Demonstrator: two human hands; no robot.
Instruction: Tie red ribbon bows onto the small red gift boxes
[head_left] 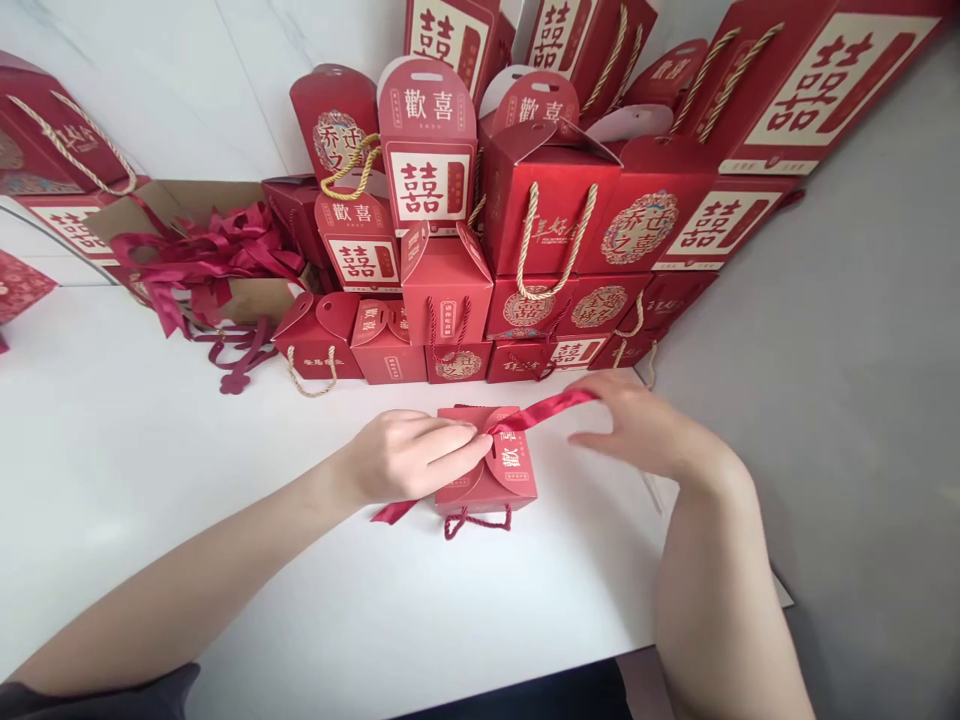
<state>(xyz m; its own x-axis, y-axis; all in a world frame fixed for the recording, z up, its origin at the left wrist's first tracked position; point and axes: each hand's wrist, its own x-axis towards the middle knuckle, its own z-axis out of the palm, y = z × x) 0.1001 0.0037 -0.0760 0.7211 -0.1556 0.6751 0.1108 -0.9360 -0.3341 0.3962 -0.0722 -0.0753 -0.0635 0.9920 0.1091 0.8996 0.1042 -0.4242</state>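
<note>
A small red gift box (450,492) with curved top flaps stands on the white table in front of me. A dark red cord handle (484,522) hangs at its near side. My left hand (420,455) lies over the box's left half, its fingertips pinched on a red ribbon at the middle of the top. One tail of that ribbon (551,408) stretches up and right to my right hand (645,425), which grips it at the fingers, with the thumb held apart below. The other tail (395,512) pokes out beneath my left hand. My fingers partly cover the knot area.
Stacked red gift boxes (551,210) with rope handles line the back wall. An open cardboard box (255,300) full of red ribbons (225,245) is at the back left, with loose ribbon (244,360) spilling onto the table (135,450). A grey surface (847,400) rises at the right.
</note>
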